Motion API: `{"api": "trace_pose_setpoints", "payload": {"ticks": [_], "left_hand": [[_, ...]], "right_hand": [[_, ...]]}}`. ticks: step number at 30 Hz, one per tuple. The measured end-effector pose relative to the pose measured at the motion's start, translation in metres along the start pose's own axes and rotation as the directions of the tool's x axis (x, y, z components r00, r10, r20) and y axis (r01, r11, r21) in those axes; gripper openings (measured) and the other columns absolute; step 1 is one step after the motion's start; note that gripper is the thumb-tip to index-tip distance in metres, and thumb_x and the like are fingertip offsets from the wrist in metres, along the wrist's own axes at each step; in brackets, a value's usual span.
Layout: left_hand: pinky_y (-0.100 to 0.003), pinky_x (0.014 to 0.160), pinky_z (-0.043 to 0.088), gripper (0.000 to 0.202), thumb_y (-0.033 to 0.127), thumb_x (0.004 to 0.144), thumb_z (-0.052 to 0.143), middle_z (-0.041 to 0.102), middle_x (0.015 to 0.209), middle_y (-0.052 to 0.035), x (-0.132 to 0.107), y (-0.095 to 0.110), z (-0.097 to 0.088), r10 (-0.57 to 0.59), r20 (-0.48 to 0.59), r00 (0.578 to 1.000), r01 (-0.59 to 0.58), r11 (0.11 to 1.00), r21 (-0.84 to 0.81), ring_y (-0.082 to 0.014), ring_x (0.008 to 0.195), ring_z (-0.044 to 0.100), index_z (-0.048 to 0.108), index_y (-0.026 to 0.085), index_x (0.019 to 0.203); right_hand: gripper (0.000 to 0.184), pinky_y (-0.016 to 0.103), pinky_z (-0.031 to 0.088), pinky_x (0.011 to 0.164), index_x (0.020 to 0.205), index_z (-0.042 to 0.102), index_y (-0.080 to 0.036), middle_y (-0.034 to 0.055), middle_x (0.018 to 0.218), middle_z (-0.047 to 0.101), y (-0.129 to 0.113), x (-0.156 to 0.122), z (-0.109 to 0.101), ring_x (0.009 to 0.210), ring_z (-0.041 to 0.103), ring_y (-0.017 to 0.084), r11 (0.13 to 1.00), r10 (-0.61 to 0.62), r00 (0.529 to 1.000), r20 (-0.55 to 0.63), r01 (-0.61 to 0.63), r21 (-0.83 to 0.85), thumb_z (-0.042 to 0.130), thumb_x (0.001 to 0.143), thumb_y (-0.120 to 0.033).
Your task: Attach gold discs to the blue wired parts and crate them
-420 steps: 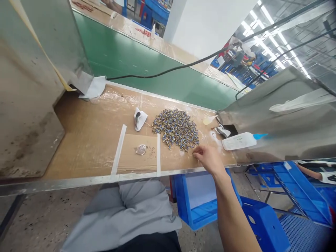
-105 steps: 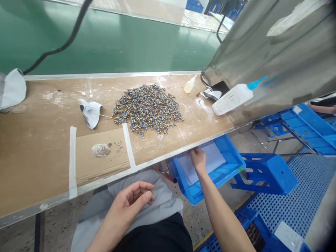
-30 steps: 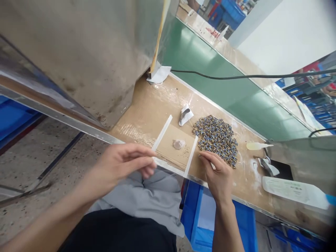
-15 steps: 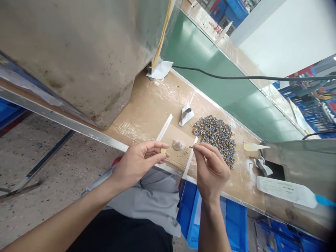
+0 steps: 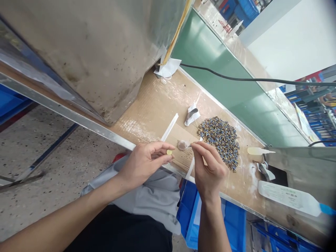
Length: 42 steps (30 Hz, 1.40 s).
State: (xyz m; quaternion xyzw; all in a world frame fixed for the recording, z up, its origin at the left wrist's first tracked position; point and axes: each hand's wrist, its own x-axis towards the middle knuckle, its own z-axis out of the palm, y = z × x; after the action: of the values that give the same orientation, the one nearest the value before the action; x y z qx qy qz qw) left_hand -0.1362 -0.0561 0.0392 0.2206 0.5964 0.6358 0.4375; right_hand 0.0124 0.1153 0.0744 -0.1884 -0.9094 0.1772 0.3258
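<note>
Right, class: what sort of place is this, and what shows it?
Probably a factory workshop: a heap of small parts on the bench, a green strip like a conveyor beside it, and a blue bin below.

Over a brown workbench's [image 5: 154, 94] near edge, a left hand [image 5: 147, 161] held a small yellow disc [image 5: 169, 152]. Just apart, the right hand [image 5: 209, 163] pinched a tiny dark piece [image 5: 189, 146] beside a clear round blob [image 5: 182, 145]. Blue-and-gold parts [image 5: 219, 138] lay heaped on the far right, with a white bottle [image 5: 288, 198] lying farther right.

Pinched dark piece [image 5: 189, 146] too small to identify, forearms [image 5: 212, 225] cropped
</note>
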Motion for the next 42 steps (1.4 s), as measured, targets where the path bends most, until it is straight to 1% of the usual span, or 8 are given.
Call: {"api": "trace_pose_setpoints", "payload": {"ticks": [7, 18, 23, 29, 31, 34, 37, 42], "left_hand": [[-0.025, 0.086, 0.066, 0.022, 0.03, 0.102, 0.083, 0.09, 0.105, 0.0031, 0.001, -0.001, 0.001, 0.05, -0.025, 0.998, -0.047, 0.994, 0.095, -0.0174, 0.093, 0.088, 0.087, 0.032, 0.124], [-0.025, 0.084, 0.066, 0.021, 0.029, 0.102, 0.083, 0.09, 0.1, 0.0052, 0.0, 0.002, 0.003, 0.064, -0.046, 0.997, -0.056, 0.986, 0.16, -0.0173, 0.091, 0.087, 0.088, 0.033, 0.122], [-0.024, 0.083, 0.065, 0.021, 0.027, 0.101, 0.084, 0.09, 0.098, 0.0062, -0.001, 0.002, 0.004, 0.06, -0.051, 0.997, -0.051, 0.987, 0.154, -0.0161, 0.089, 0.087, 0.088, 0.033, 0.121], [-0.025, 0.085, 0.066, 0.021, 0.031, 0.103, 0.083, 0.09, 0.101, 0.0052, -0.001, 0.001, 0.003, 0.049, -0.047, 0.998, -0.042, 0.988, 0.146, -0.0173, 0.092, 0.088, 0.087, 0.034, 0.123], [-0.026, 0.086, 0.066, 0.022, 0.031, 0.102, 0.083, 0.091, 0.102, 0.0042, -0.003, 0.003, 0.004, 0.04, -0.046, 0.998, -0.033, 0.99, 0.141, -0.0183, 0.094, 0.088, 0.088, 0.033, 0.123], [-0.026, 0.084, 0.067, 0.022, 0.03, 0.102, 0.083, 0.092, 0.103, 0.0024, -0.007, 0.007, 0.009, 0.023, -0.042, 0.999, -0.018, 0.993, 0.12, -0.0198, 0.096, 0.088, 0.088, 0.031, 0.123], [-0.025, 0.084, 0.068, 0.023, 0.029, 0.103, 0.082, 0.092, 0.107, 0.0026, -0.012, 0.011, 0.014, 0.039, -0.027, 0.999, -0.035, 0.99, 0.139, -0.0197, 0.098, 0.088, 0.087, 0.032, 0.125], [-0.027, 0.095, 0.07, 0.026, 0.025, 0.105, 0.08, 0.092, 0.117, 0.0014, -0.015, 0.012, 0.021, 0.102, 0.017, 0.995, -0.104, 0.987, 0.12, -0.0208, 0.105, 0.089, 0.086, 0.03, 0.129]], "right_hand": [[0.025, 0.032, 0.065, 0.1, 0.114, 0.086, -0.027, 0.0028, 0.116, 0.085, -0.001, 0.001, -0.001, 0.108, 0.082, 0.019, 1.0, -0.017, 1.0, 0.0, 0.017, -0.011, 0.072, 0.107, -0.007], [0.023, 0.034, 0.066, 0.101, 0.113, 0.086, -0.027, 0.0031, 0.116, 0.085, 0.004, 0.005, 0.007, 0.108, 0.082, 0.02, 1.0, -0.003, 0.998, -0.07, 0.001, -0.026, 0.072, 0.108, -0.01], [0.022, 0.034, 0.065, 0.101, 0.112, 0.086, -0.027, 0.0033, 0.115, 0.085, 0.007, 0.008, 0.01, 0.108, 0.082, 0.019, 1.0, 0.005, 0.998, -0.062, -0.006, -0.01, 0.071, 0.109, -0.011], [0.02, 0.037, 0.067, 0.1, 0.113, 0.087, -0.027, 0.0035, 0.114, 0.085, 0.008, 0.009, 0.009, 0.105, 0.083, 0.02, 1.0, 0.006, 0.992, -0.124, -0.009, -0.021, 0.073, 0.108, -0.013], [0.019, 0.039, 0.068, 0.099, 0.112, 0.088, -0.027, 0.0032, 0.113, 0.085, 0.002, 0.007, 0.004, 0.104, 0.083, 0.021, 1.0, 0.027, 0.986, -0.166, -0.025, 0.015, 0.075, 0.107, -0.013], [0.018, 0.039, 0.068, 0.096, 0.11, 0.088, -0.028, 0.0029, 0.112, 0.085, -0.014, -0.002, -0.004, 0.103, 0.083, 0.022, 0.985, 0.134, 0.972, -0.195, -0.11, 0.13, 0.081, 0.103, -0.013], [0.018, 0.037, 0.067, 0.096, 0.109, 0.088, -0.029, 0.0028, 0.114, 0.085, -0.031, -0.014, -0.008, 0.106, 0.082, 0.021, 0.942, 0.237, 0.966, -0.105, -0.203, 0.266, 0.083, 0.102, -0.013], [0.021, 0.041, 0.069, 0.103, 0.112, 0.087, -0.029, 0.0038, 0.118, 0.085, -0.043, -0.029, -0.001, 0.113, 0.083, 0.023, 0.878, 0.278, 0.961, -0.019, -0.246, 0.411, 0.08, 0.103, -0.011]]}}
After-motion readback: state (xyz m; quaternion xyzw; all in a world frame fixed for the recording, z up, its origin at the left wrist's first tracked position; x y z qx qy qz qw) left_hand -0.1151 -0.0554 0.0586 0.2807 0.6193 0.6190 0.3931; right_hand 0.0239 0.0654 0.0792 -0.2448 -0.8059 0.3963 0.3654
